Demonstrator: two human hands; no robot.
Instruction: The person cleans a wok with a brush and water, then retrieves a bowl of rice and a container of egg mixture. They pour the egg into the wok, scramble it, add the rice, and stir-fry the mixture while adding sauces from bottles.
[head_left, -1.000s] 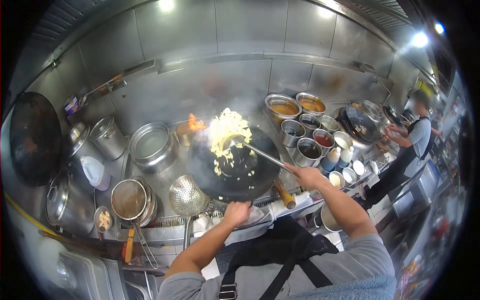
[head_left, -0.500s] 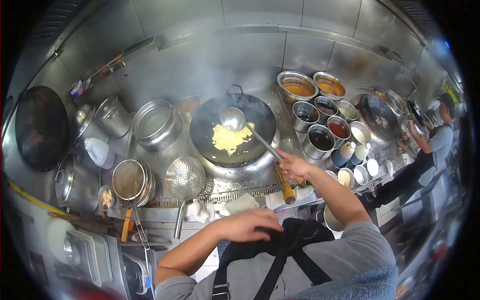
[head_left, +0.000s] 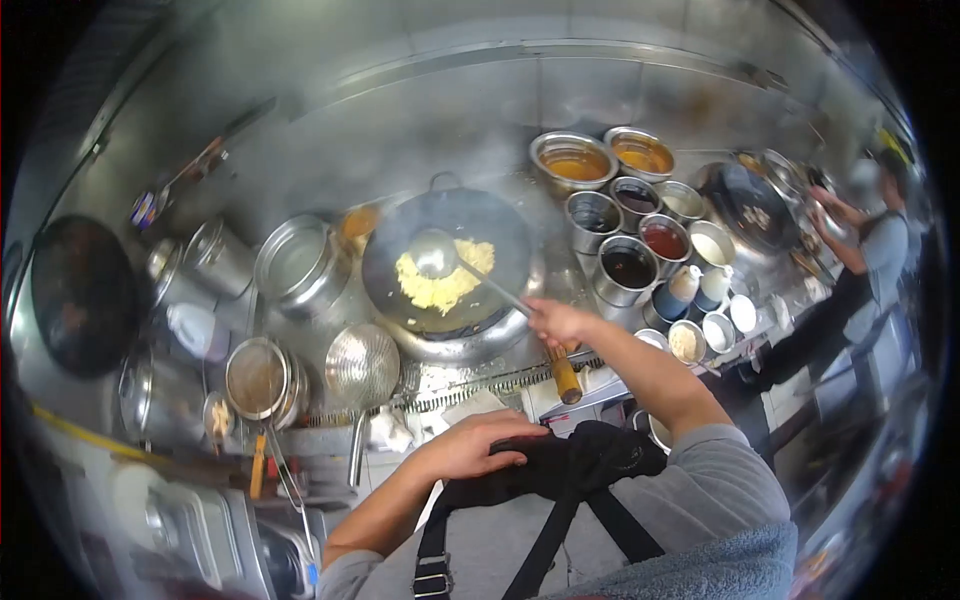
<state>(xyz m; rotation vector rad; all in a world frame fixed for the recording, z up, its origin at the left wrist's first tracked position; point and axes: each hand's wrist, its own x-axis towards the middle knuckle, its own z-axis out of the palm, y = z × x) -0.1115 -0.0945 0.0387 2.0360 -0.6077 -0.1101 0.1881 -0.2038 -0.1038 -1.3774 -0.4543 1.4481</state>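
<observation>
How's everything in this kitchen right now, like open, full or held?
Dark round metal wok: upright, with food inside.
Crumbly yellow food: loose, in a heap.
Long-handled metal ladle: held, its bowl over the food.
Right hand: closed around the ladle's handle.
Left hand: no visible hold, fingers slightly bent.
Silver perforated metal skimmer: not held.
Large round steel pot: uncovered.
Two wide steel bowls: uncovered, orange liquid inside.

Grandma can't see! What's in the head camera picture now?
A person's right hand holds a ladle over a dark wok of yellow food; the left hand is by a black apron. Metal pots stand right of the wok, another person beyond.
</observation>
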